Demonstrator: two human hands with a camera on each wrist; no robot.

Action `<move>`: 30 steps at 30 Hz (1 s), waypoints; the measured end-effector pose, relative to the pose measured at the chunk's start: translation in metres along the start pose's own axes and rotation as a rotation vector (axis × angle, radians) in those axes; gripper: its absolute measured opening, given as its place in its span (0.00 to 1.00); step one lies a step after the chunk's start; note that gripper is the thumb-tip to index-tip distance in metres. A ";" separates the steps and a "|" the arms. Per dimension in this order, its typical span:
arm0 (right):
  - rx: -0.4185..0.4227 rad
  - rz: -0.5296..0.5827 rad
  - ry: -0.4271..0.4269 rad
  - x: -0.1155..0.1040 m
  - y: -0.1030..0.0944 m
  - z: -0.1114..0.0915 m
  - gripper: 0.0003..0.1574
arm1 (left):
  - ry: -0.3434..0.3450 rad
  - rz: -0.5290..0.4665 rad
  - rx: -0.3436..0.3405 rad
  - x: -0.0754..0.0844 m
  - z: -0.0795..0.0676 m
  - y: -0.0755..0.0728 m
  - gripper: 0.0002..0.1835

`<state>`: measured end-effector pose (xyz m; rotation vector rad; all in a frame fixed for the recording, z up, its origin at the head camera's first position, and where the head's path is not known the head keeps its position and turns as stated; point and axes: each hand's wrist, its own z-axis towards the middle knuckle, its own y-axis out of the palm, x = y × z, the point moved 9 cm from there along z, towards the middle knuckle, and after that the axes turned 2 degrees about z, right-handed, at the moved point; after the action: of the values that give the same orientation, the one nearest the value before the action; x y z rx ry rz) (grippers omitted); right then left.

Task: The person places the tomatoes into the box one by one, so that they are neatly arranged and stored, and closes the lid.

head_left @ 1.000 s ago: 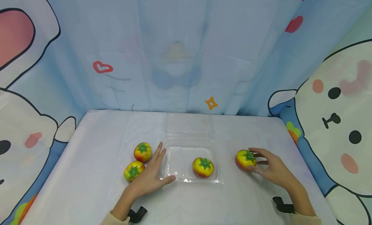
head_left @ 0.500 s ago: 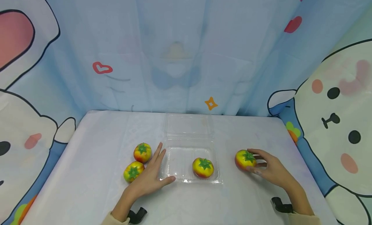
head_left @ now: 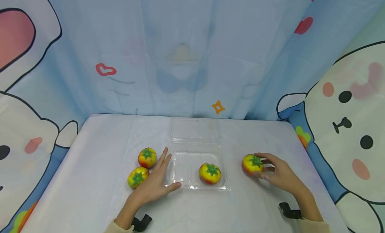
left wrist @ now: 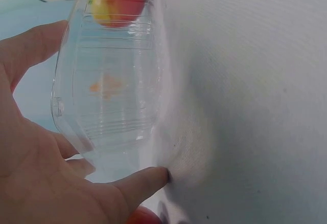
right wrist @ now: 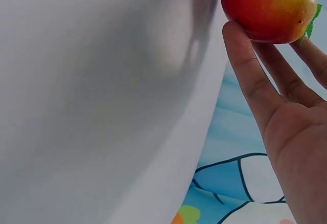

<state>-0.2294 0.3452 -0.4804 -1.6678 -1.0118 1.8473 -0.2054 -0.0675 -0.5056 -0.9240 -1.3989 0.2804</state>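
My right hand [head_left: 278, 171] holds a red-and-yellow tomato [head_left: 251, 164] with a green star-shaped top, right of a clear plastic box [head_left: 183, 181]. In the right wrist view, fingertips touch the lower side of that tomato [right wrist: 271, 9]. My left hand [head_left: 154, 184] is spread at the box's left side, thumb at the front left corner. Its fingers [left wrist: 38, 42] reach around the near end of the clear box [left wrist: 110, 101] in the left wrist view. A similar tomato [head_left: 210, 173] sits in the right part of the box.
Two more tomatoes lie left of the left hand, one farther back [head_left: 147, 157] and one nearer [head_left: 138, 177]. The box's lid [head_left: 195, 129] is folded back toward the rear of the white table [head_left: 105, 152]. Behind hangs a blue printed curtain [head_left: 180, 32].
The right hand and its tomato have shifted slightly left. The left hand, the box and the other tomatoes stay where they were.
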 end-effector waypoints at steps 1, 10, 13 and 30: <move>0.001 0.001 -0.003 -0.001 -0.001 0.000 0.45 | 0.001 -0.001 0.001 0.000 0.000 0.000 0.58; 0.020 -0.004 -0.068 -0.026 -0.002 0.006 0.45 | 0.005 -0.003 0.003 0.000 -0.001 -0.001 0.58; 0.023 -0.005 -0.090 -0.037 -0.001 0.008 0.44 | 0.006 -0.005 0.006 0.001 -0.001 -0.001 0.58; -0.022 0.077 -0.184 -0.093 0.020 0.037 0.43 | 0.005 -0.008 0.004 0.002 0.001 -0.001 0.58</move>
<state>-0.2471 0.2557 -0.4356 -1.5922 -1.0581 2.0784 -0.2061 -0.0665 -0.5038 -0.9156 -1.3969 0.2749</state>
